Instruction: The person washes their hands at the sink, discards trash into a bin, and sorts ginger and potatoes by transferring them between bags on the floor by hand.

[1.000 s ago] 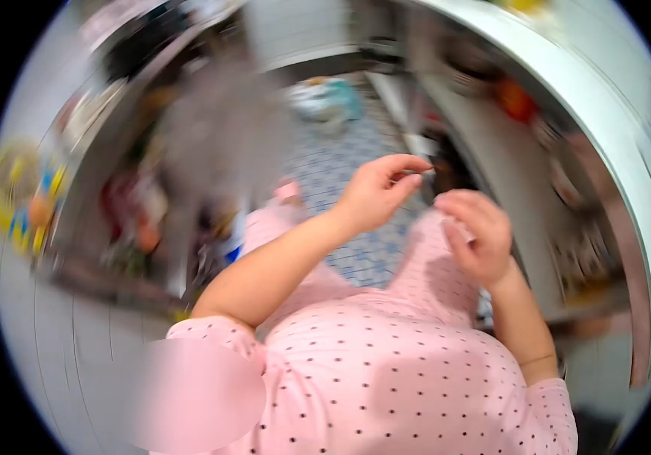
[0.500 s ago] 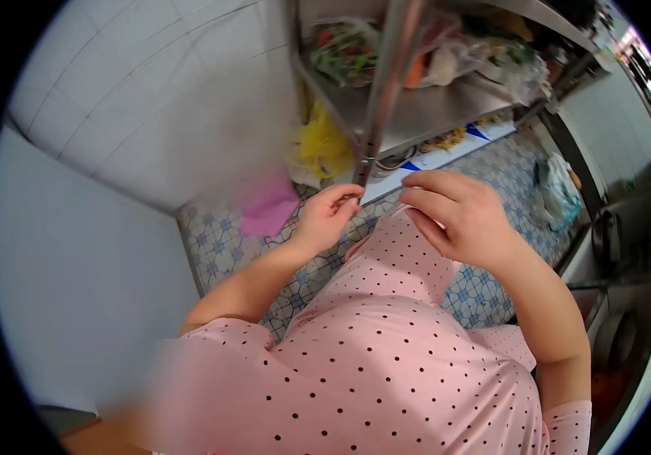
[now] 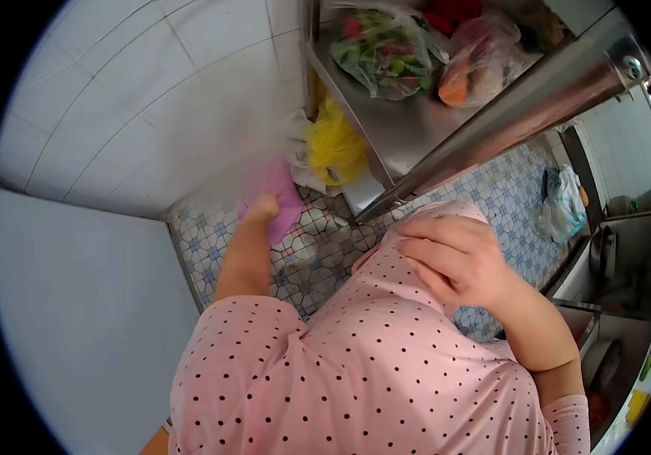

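Observation:
My left hand (image 3: 264, 207) is stretched out at left of centre, over the near part of a flat pink-purple item (image 3: 284, 199) low by the wall. Its fingers are blurred and partly hidden, so whether they grip the item cannot be made out. My right hand (image 3: 458, 259) hovers over my pink dotted trouser leg (image 3: 397, 277), palm down, with its fingers loosely bent and slightly apart. Nothing shows in it. A yellow plastic bag (image 3: 334, 144) hangs beside a metal shelf unit (image 3: 401, 125), to the right of the pink-purple item.
On the shelf lie a clear bag of leafy greens (image 3: 386, 57) and a bag with orange vegetables (image 3: 477, 64). The metal post (image 3: 492, 121) slants across the upper right. A whitish plastic bag (image 3: 564, 205) is on the tiled floor. A pale panel (image 3: 83, 303) stands left.
My left hand has moved away from my right hand, out to the pink-purple item. The view has turned from the aisle to the wall corner, and the shelf now looks closer.

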`<action>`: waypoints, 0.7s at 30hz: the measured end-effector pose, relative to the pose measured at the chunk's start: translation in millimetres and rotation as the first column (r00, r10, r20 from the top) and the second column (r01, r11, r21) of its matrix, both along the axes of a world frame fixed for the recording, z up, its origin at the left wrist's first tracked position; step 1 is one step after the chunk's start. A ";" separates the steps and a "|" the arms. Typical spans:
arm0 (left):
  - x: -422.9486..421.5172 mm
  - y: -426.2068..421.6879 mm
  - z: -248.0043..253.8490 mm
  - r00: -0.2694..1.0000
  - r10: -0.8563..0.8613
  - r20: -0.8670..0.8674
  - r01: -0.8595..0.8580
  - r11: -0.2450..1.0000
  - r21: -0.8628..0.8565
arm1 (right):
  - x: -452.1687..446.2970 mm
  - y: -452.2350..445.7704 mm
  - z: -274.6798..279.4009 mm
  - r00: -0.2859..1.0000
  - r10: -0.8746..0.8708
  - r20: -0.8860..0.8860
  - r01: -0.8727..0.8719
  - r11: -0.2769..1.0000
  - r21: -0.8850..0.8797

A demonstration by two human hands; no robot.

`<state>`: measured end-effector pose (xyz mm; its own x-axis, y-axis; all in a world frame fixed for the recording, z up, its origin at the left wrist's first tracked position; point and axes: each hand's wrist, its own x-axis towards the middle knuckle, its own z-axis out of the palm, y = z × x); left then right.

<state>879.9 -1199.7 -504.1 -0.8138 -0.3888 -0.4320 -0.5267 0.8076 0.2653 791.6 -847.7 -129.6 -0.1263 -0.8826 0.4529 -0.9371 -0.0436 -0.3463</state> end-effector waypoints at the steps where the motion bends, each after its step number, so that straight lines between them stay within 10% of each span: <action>1: -4.0 -0.5 0.0 0.994 -0.047 0.094 0.052 0.997 -0.057 | -3.7 5.3 2.7 1.000 -0.018 0.009 0.018 1.000 -0.011; 5: 8.1 -0.9 61.5 0.985 0.110 -0.135 -0.131 0.979 -0.155 | -13.2 25.6 13.6 0.992 -0.128 0.012 0.129 0.990 -0.052; 8: 17.1 -10.2 122.5 0.927 -0.173 -0.334 0.015 0.904 -0.426 | -17.4 31.3 12.1 0.983 -0.185 0.014 0.185 0.974 -0.129; 14: 25.7 -14.3 192.7 0.936 0.060 -0.347 -0.123 0.979 -0.163 | -1.5 38.4 14.3 0.985 -0.172 -0.007 0.167 0.968 -0.186; 17: 26.0 4.6 237.2 0.998 0.021 -0.056 -0.036 0.956 -0.292 | 7.8 50.3 16.4 0.986 -0.162 -0.035 0.152 0.969 -0.194; 21: 23.3 -16.1 141.2 0.991 0.000 -0.132 -0.058 0.897 -0.438 | 18.8 60.1 16.1 0.988 -0.148 -0.036 0.140 0.976 -0.169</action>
